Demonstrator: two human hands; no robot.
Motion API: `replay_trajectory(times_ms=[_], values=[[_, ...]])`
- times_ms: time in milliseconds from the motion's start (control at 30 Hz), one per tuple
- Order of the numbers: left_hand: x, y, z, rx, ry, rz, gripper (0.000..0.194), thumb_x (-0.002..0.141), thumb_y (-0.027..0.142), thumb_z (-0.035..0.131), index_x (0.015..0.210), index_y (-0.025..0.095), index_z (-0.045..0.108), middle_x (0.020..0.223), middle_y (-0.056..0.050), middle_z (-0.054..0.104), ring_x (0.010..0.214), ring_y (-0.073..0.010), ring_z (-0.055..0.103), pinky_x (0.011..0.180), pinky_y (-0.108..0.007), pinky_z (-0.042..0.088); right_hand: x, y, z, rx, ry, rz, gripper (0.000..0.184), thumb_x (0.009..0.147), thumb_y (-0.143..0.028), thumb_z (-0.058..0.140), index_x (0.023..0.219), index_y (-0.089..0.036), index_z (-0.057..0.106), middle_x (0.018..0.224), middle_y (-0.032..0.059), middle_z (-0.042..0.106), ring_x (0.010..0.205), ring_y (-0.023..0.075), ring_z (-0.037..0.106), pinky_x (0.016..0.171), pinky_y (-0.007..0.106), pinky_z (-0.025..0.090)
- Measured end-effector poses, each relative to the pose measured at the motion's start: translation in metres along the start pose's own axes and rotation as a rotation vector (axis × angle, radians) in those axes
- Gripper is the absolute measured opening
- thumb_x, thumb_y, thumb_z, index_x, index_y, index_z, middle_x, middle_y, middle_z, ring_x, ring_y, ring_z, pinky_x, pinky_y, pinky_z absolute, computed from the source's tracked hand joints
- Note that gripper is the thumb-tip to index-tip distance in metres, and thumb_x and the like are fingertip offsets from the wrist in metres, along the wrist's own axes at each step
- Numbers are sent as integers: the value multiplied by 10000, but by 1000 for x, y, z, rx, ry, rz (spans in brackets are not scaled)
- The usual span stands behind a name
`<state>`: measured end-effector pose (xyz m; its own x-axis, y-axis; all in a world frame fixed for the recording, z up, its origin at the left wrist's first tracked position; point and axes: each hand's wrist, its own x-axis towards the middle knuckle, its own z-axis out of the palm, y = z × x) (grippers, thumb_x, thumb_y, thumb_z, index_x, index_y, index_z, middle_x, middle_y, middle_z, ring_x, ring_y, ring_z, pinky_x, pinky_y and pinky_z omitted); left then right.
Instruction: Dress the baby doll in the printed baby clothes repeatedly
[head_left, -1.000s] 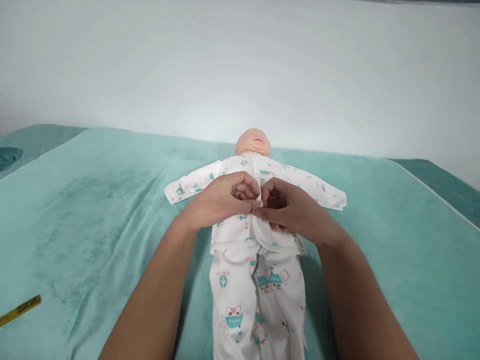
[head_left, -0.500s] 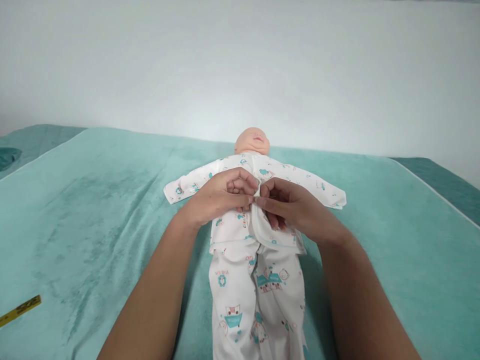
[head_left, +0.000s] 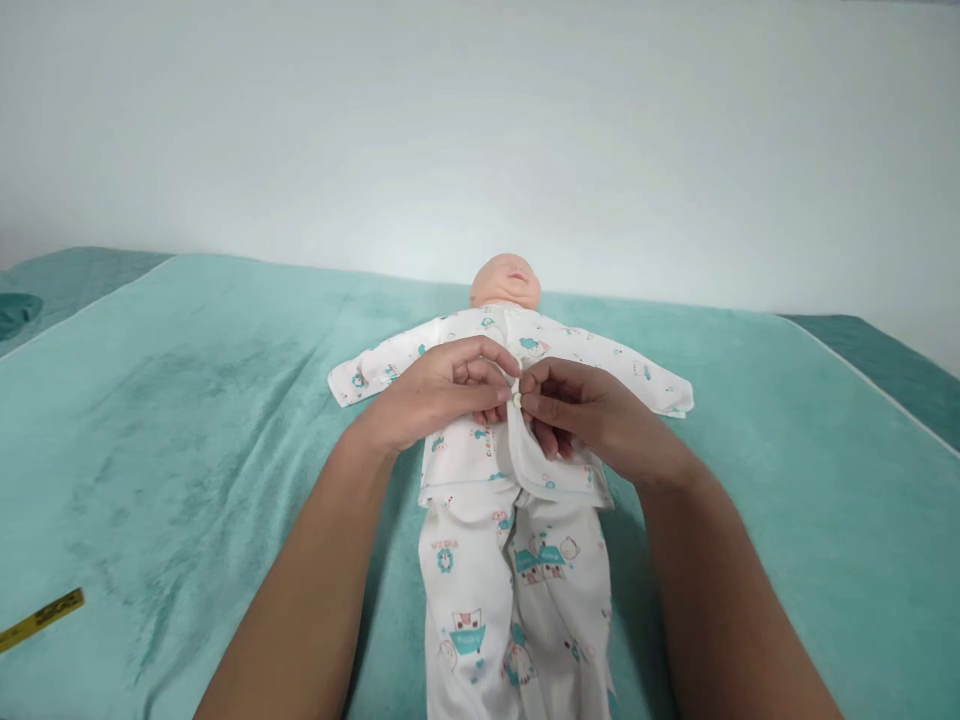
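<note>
On turquoise blanket, left hand and right hand pinch the jacket, a button between their fingertips

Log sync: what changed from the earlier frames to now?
Thumbs of the left hand and right hand shifted slightly toward the doll's head; a pale button, covered in the previous frame, now shows. Both still hold the shirt. Trousers and yellow strip unchanged.
</note>
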<state>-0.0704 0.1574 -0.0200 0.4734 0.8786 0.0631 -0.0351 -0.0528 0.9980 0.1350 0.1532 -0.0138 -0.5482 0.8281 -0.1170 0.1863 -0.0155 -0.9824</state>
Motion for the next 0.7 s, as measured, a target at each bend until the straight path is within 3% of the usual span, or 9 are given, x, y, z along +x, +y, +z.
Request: replay_trajectory(times_ms=[233, 367, 533, 700], values=[[1, 1, 2, 50, 23, -4, 147, 824, 173, 600, 959, 178, 657, 682, 27, 616, 619, -81, 584, 603, -198, 507, 1, 0, 0, -13, 18, -11, 175, 907, -331, 575, 811, -185, 573, 521, -39, 544, 456, 75, 483, 431, 190, 349], [3, 1, 8, 118, 120, 32, 159, 856, 207, 538, 958, 179, 657, 606, 40, 585, 515, -88, 566, 513, -204, 475, 1, 0, 1, -9, 31, -13, 169, 898, -324, 578, 798, -188, 572, 532, -41, 542, 460, 75, 489, 431, 190, 354], [6, -1, 11, 417, 262, 104, 253, 850, 186, 474, 955, 199, 704, 548, 51, 540, 480, -84, 508, 480, -204, 409, 0, -2, 2, -13, 38, 15, 137, 860, -310, 609, 802, -189, 581, 624, -32, 581, 502, 77, 533, 440, 194, 371], [10, -7, 7, 643, 341, 196, 271, 779, 118, 470, 852, 193, 720, 640, 30, 617, 558, -89, 516, 551, -219, 407, -1, -3, 3, -30, -1, 35, 162, 844, -324, 628, 784, -183, 580, 649, -31, 588, 507, 71, 549, 441, 191, 381]])
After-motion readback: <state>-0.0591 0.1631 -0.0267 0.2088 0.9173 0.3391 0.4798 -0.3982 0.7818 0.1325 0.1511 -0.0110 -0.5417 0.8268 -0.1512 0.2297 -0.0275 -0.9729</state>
